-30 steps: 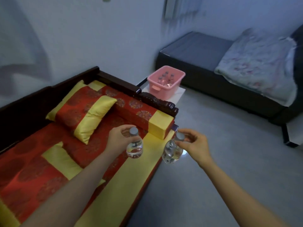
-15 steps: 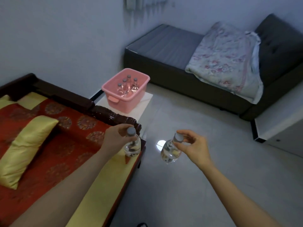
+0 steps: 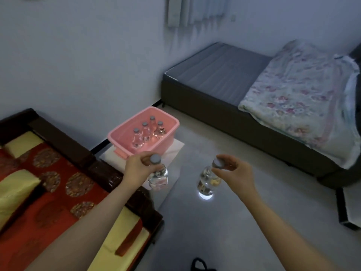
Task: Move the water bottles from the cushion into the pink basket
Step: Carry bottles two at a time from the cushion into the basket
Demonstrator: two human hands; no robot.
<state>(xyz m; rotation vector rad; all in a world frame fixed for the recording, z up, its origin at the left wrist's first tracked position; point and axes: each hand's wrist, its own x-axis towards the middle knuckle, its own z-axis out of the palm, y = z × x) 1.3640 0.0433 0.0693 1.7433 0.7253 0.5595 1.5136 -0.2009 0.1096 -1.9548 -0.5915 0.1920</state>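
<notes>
My left hand grips a small clear water bottle by its grey-capped neck; the bottle hangs upright just past the end of the red and yellow cushion. A second water bottle hangs over the grey floor, held at the cap by my right hand. The pink basket stands on a white stand beyond both hands, a short way ahead. Several capped bottles stand upright inside it.
A dark wooden bench frame edges the cushion between my left arm and the basket. A low dark bed with a floral blanket fills the right side. Grey floor lies between them. A black cord lies at the bottom.
The view has drawn closer to the pink basket, which now looks larger and nearer. Both hands still carry their bottles, now past the cushion's end.
</notes>
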